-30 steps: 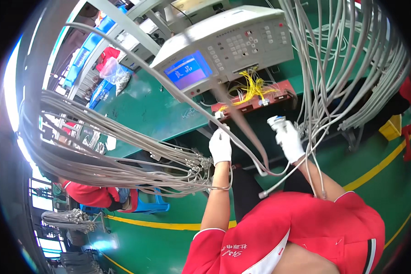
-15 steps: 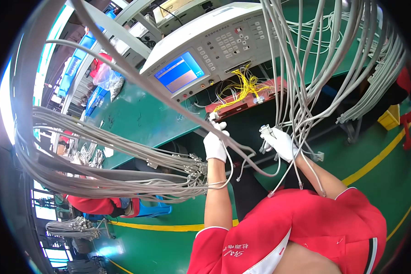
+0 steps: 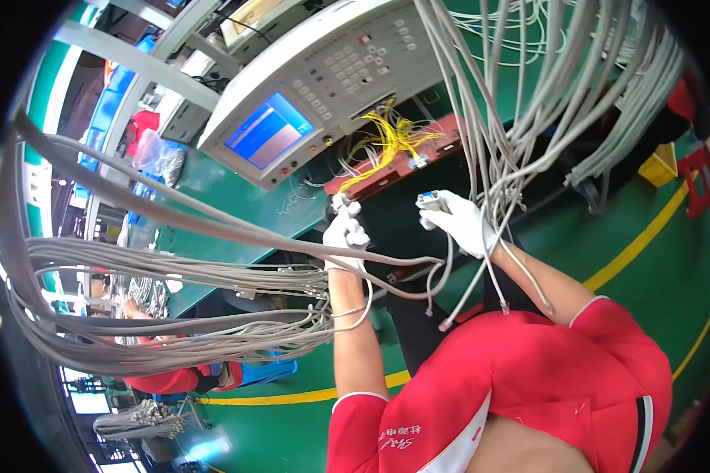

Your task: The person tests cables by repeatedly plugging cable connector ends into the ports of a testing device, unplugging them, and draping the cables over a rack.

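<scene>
Both my hands wear white gloves. My right hand (image 3: 467,225) pinches a grey cable connector with a blue face (image 3: 429,199), held up in the air before the red fixture. Closed at the left end of the red fixture (image 3: 390,169), my left hand (image 3: 345,229) grips a pale cable connector (image 3: 340,202); whether it is plugged in I cannot tell. Yellow wires (image 3: 383,142) run from the fixture up to a light grey cable tester (image 3: 323,87) with a lit blue screen (image 3: 269,130). A grey cable loops over my left wrist, and loose cable ends with clear plugs hang below my right hand.
A thick bundle of grey cables (image 3: 173,335) hangs at left, reaching my left forearm. More grey cables (image 3: 521,102) drape down at right, close to my right hand. The tester stands on a green table (image 3: 213,201). A co-worker's red sleeve (image 3: 166,380) shows at lower left.
My view has shifted, so the tester sits further left. My right hand has turned its connector, and the blue face now shows. My left hand stays at the fixture's left end.
</scene>
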Demonstrator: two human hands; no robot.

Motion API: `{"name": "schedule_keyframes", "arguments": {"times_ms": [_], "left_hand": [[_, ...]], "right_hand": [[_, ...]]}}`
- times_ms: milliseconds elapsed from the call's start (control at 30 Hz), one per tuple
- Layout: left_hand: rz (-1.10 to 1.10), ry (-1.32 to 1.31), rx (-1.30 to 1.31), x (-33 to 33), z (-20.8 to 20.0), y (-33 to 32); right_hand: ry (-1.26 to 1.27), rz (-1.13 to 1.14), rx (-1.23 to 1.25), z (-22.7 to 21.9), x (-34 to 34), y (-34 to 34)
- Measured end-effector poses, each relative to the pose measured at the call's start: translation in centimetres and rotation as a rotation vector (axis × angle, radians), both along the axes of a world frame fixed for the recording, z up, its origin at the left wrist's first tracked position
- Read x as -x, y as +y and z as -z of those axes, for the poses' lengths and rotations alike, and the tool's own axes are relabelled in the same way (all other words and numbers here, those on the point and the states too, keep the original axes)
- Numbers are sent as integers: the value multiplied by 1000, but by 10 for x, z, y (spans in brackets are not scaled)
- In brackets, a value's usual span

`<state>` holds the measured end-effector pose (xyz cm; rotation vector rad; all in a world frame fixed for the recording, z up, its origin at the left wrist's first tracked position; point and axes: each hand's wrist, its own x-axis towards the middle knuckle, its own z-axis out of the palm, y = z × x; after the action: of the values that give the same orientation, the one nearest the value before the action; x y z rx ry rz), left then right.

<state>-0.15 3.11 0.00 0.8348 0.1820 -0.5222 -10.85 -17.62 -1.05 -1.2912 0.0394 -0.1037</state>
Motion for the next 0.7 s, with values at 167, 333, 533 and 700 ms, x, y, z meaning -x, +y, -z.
{"name": "schedule_keyframes", "arguments": {"times_ms": [167, 333, 533, 700], "left_hand": [[127, -116, -433, -8, -25, 39], [46, -912, 283, 31, -194, 56], [-348, -1333, -238, 79, -342, -26], [163, -1270, -96, 49, -349, -88]], "right_hand": [[-66, 73, 52, -12, -9, -9], [-65, 198, 74, -1, -9, -32], [157, 193, 32, -11, -9, -49], [153, 170, 12, -5, -14, -54]]}}
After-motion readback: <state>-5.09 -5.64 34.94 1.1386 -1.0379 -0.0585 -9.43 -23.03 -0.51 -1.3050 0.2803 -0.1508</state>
